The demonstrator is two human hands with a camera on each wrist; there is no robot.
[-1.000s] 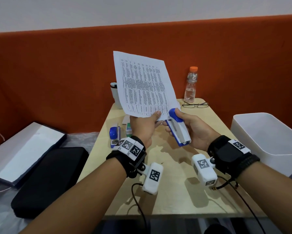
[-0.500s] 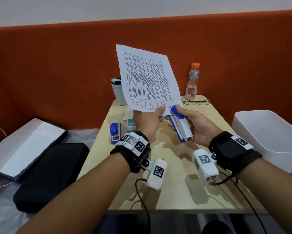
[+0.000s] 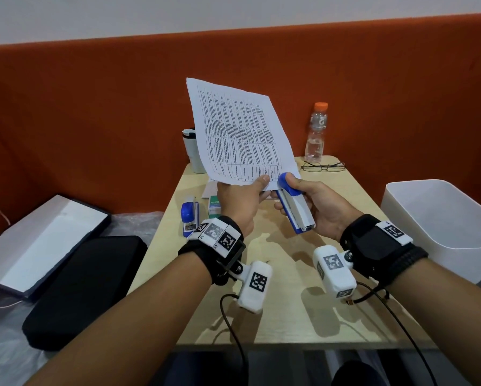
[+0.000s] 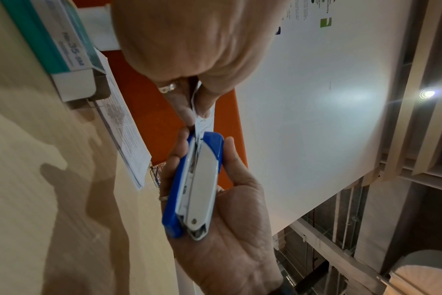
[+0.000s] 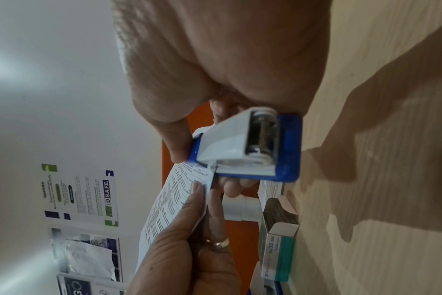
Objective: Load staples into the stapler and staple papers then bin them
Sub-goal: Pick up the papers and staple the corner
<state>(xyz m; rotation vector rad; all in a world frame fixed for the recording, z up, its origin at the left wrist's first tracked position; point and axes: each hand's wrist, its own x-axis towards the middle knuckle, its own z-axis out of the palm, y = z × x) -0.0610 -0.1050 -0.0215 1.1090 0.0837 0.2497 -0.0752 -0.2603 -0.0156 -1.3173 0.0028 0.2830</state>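
The green staple box on the counter reads "STAPLES No.35-5M"; the orange-capped bottle bears a "G", and a wall notice in the right-wrist view reads "S.A.F.E.". The print on the papers is too small to read.

The left hand holds the papers raised above the counter, thumb on the printed face and fingers clamped behind the lower edge. The sheets stand upright, tilted, long axis running up and away from the fingers.

The right hand has its fingers wrapped around the blue-and-white stapler, thumb on the blue nose. Its long axis points nose-up toward the papers, hinge end at the palm; its mouth sits over the papers' lower corner, just beside the left thumb.

A second blue stapler lies on the counter beyond the left wrist.
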